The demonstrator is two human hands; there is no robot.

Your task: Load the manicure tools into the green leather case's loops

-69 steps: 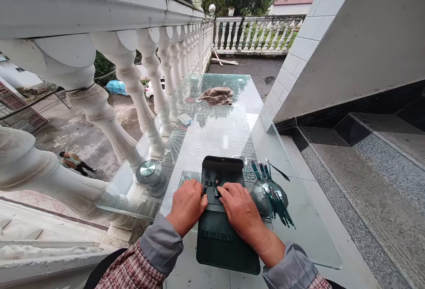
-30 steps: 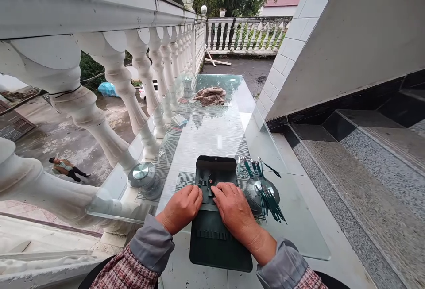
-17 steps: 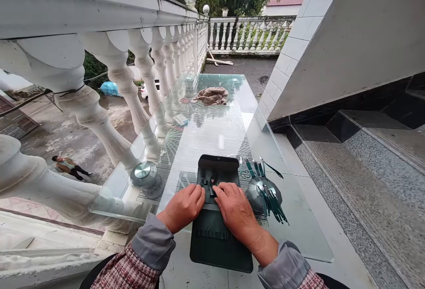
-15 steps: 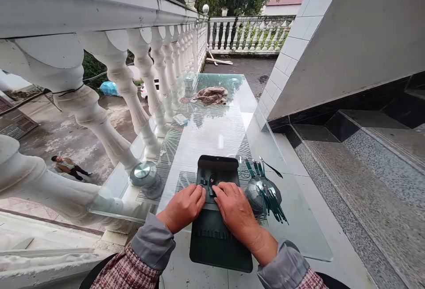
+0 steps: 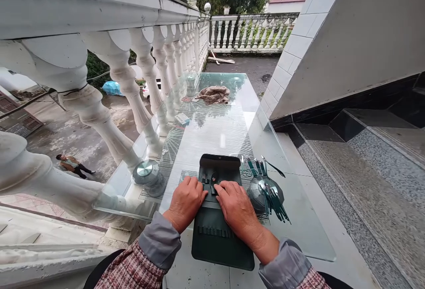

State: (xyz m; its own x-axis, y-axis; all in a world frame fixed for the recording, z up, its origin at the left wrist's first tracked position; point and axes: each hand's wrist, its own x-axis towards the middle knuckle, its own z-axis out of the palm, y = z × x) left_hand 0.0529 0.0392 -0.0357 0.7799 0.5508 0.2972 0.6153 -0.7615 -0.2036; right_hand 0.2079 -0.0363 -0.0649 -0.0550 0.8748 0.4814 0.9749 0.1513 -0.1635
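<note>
A dark green tool case (image 5: 219, 240) lies unfolded on the near end of a glass table (image 5: 215, 125). My left hand (image 5: 186, 201) presses on its left edge, fingers curled. My right hand (image 5: 235, 205) rests on the case's middle, fingertips at a small dark tool (image 5: 213, 177) tucked in the case's straps. What the fingertips pinch is hidden. To the right of the case lie several green-handled tools (image 5: 275, 198) in a loose pile over a round metal table fitting (image 5: 260, 194), with several more (image 5: 257, 167) just beyond.
A white stone balustrade (image 5: 126, 76) runs along the left side. Grey granite steps (image 5: 375, 160) rise on the right. A brown cloth (image 5: 214, 94) and a small card (image 5: 183, 118) lie farther up the table. A person (image 5: 71, 165) stands on the ground below.
Both hands stay on the case and shift only slightly around the small dark tool. The view sways a little with my head.
</note>
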